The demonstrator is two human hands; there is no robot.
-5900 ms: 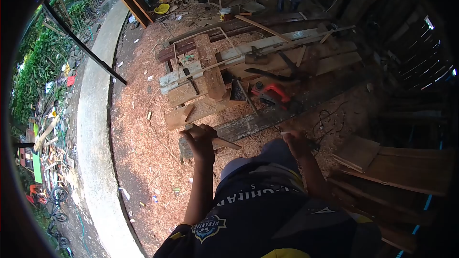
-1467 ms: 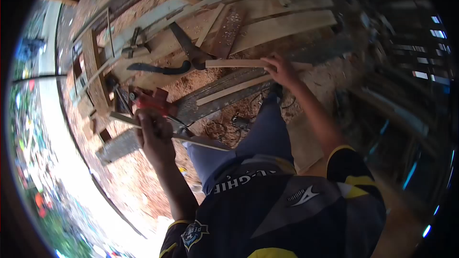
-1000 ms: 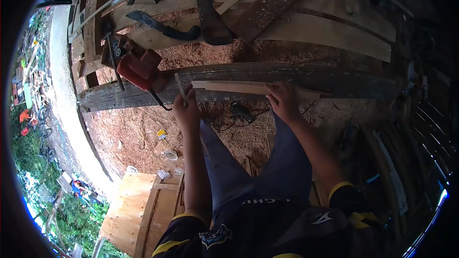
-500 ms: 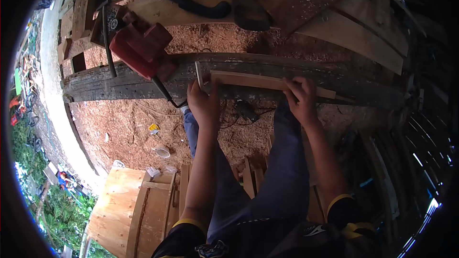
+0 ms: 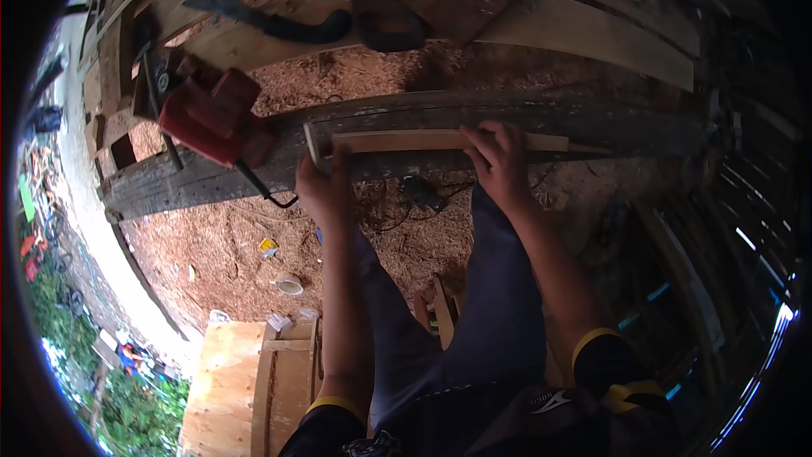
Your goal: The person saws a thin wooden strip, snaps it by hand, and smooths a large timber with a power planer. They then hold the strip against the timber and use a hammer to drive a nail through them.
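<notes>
A light wooden strip [image 5: 406, 140] lies lengthwise along a dark, weathered beam [image 5: 592, 118]. My left hand [image 5: 326, 186] is at the strip's left end, its fingers closed round a short pale upright piece [image 5: 312, 143]. Toward the strip's right part, my right hand [image 5: 501, 162] has its thumb and fingers closed on the strip's edge. A thin pointed sliver [image 5: 589, 150] extends past the right end. Just left of my left hand, a red power tool [image 5: 211, 114] rests on the beam with its cord hanging down.
Beyond the beam lie a dark curved machete-like blade [image 5: 271, 24], a handsaw [image 5: 381, 17] and several boards [image 5: 592, 34]. Wood shavings [image 5: 228, 245] cover the ground, with a black object [image 5: 423, 194] and a white cup-like ring [image 5: 288, 285]. A plywood panel [image 5: 222, 381] stands at lower left.
The view has shifted, so the beam and tools appear further left and the strip looks more level. Both hands remain at the strip.
</notes>
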